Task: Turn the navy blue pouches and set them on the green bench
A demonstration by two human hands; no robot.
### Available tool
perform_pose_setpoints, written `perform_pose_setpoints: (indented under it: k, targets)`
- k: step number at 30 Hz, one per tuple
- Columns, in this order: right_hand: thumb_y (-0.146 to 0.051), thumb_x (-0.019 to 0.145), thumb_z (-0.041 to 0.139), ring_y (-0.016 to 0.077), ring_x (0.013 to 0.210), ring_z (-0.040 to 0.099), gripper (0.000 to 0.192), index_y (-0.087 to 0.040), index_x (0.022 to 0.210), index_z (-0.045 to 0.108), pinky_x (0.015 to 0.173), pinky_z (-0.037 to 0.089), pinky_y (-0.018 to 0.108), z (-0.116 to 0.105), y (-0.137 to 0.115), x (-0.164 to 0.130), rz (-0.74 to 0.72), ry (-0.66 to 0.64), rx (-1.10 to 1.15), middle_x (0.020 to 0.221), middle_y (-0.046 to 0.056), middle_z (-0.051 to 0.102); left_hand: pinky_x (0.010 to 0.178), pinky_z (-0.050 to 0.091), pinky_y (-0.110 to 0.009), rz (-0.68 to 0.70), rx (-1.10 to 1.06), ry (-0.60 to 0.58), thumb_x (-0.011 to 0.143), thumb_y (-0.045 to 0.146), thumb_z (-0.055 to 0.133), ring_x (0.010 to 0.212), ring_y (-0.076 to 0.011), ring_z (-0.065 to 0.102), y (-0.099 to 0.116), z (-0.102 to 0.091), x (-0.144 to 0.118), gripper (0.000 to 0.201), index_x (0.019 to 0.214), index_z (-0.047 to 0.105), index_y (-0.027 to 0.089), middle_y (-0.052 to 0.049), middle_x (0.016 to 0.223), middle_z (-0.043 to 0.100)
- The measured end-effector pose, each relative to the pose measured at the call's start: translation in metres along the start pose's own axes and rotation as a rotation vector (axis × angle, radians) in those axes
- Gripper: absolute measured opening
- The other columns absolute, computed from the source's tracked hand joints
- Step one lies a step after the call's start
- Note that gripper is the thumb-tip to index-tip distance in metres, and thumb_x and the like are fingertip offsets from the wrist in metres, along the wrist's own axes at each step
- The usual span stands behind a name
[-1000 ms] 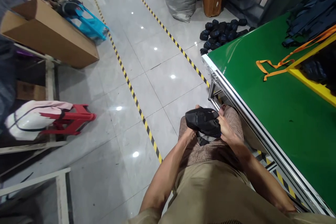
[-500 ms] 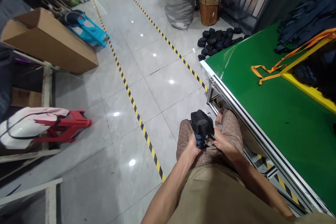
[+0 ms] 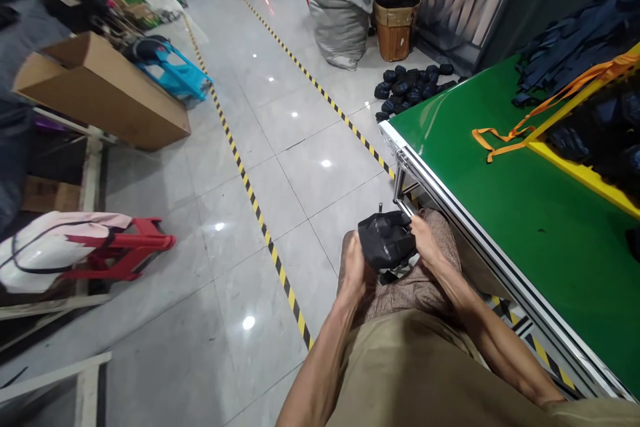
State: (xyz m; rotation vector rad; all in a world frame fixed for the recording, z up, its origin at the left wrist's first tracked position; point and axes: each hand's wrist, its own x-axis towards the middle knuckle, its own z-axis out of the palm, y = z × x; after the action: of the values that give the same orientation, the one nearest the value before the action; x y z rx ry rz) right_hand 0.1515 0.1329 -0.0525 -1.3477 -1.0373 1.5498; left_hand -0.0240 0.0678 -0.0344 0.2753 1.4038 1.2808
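Observation:
A small black fabric pouch (image 3: 386,240) with a zipper pull sticking up at its far edge is held above my lap. My left hand (image 3: 354,260) grips its left side, the palm against the cloth. On the other side my right hand (image 3: 423,237) has its fingers closed on the pouch's right edge. A loose strap end and a pale patch show under the near edge of the pouch. The fingertips of both hands are partly hidden by the pouch.
To my right runs a green-topped table (image 3: 480,213) with a yellow bin (image 3: 585,170) and an orange strap (image 3: 500,140). Several black pouches (image 3: 407,88) lie on the floor beyond it. A red stool (image 3: 130,247) and a cardboard box (image 3: 115,100) stand left.
The pouch has been turned, so its broad black face shows instead of the blue-striped side. Both hands have moved farther forward along its sides. The view has shifted slightly.

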Motion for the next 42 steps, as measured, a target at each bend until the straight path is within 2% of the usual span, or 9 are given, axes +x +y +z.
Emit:
perform_pose_setpoints:
  k: [2,5,8,13,19,24,30,35,42]
  targets:
    - [-0.068,0.087,0.081,0.0196,0.073,0.057,0.047,-0.023,0.082,0.069,0.063,0.044,0.028,-0.008,-0.021,-0.001,-0.083,0.006,-0.077,0.076,0.000,0.067,0.088,0.059,-0.028,0.131,-0.023,0.020,0.101,0.070,0.074,0.099,-0.0187,0.074,0.036,-0.003,-0.007,0.053,0.122,0.081,0.021,-0.006,0.108,0.080]
    - [-0.055,0.097,0.076,0.0245,0.086,0.069,0.031,-0.025,0.093,0.083,0.076,0.051,0.032,-0.011,-0.051,-0.012,-0.267,-0.096,-0.271,0.093,0.003,0.080,0.095,0.060,-0.032,0.349,0.119,-0.187,0.094,0.061,0.088,0.113,-0.0257,0.074,0.085,-0.002,-0.029,0.049,0.120,0.085,0.021,-0.011,0.116,0.080]
    - [-0.050,0.106,0.071,0.0270,0.094,0.075,0.027,-0.030,0.104,0.089,0.087,0.055,0.036,-0.012,-0.072,-0.031,-0.383,-0.268,-0.411,0.105,0.004,0.086,0.101,0.057,-0.034,0.396,0.412,-0.321,0.087,0.039,0.098,0.110,-0.0272,0.074,0.100,0.003,-0.057,0.037,0.120,0.089,0.026,-0.009,0.117,0.083]
    - [-0.059,0.107,0.070,0.0244,0.081,0.066,0.040,-0.026,0.090,0.086,0.079,0.051,0.035,-0.024,-0.083,-0.054,-0.382,-0.401,-0.456,0.085,0.005,0.077,0.120,0.049,-0.041,0.457,0.364,-0.286,0.093,0.026,0.089,0.118,-0.0311,0.073,0.052,0.009,-0.074,0.018,0.110,0.092,0.031,-0.007,0.117,0.085]
    - [-0.072,0.104,0.066,0.0139,0.061,0.037,0.068,-0.023,0.060,0.049,0.057,0.029,0.030,-0.049,-0.070,-0.062,-0.143,-0.458,-0.409,0.062,-0.004,0.041,0.087,0.053,-0.032,0.211,0.342,-0.367,0.098,0.047,0.085,0.092,-0.0243,0.070,0.005,0.015,-0.077,0.025,0.101,0.090,0.023,-0.007,0.097,0.081]
    - [-0.061,0.108,0.066,0.0217,0.077,0.063,0.050,-0.024,0.074,0.071,0.075,0.049,0.033,-0.065,-0.052,-0.079,-0.247,-0.297,-0.501,0.078,0.003,0.068,0.073,0.050,-0.025,-0.178,-0.057,-0.407,0.085,0.062,0.096,0.076,-0.0161,0.065,-0.003,0.020,-0.082,0.050,0.096,0.082,0.016,-0.004,0.084,0.075]
    - [-0.043,0.113,0.061,0.0291,0.115,0.076,0.030,-0.031,0.121,0.086,0.108,0.057,0.042,-0.080,-0.031,-0.105,-0.252,-0.177,-0.610,0.120,0.007,0.083,0.067,0.052,-0.023,-0.127,-0.107,-0.291,0.078,0.054,0.103,0.068,-0.0127,0.064,-0.007,0.023,-0.081,0.047,0.099,0.081,0.018,0.000,0.076,0.072]
    - [-0.051,0.106,0.069,0.0306,0.112,0.077,0.031,-0.026,0.109,0.087,0.103,0.060,0.042,-0.080,-0.031,-0.111,-0.039,-0.102,-0.336,0.111,0.009,0.085,0.068,0.052,-0.020,-0.142,-0.258,-0.239,0.075,0.037,0.106,0.068,-0.0099,0.064,-0.010,0.023,-0.075,0.050,0.114,0.078,0.022,0.004,0.081,0.071]
    - [-0.064,0.098,0.081,0.0210,0.073,0.069,0.046,-0.022,0.119,0.081,0.070,0.057,0.032,-0.084,-0.051,-0.114,0.241,-0.265,0.066,0.089,0.006,0.077,0.065,0.050,-0.019,-0.075,-0.323,-0.233,0.077,0.033,0.106,0.064,-0.0093,0.058,-0.002,0.021,-0.075,0.055,0.116,0.068,0.030,0.008,0.076,0.061]
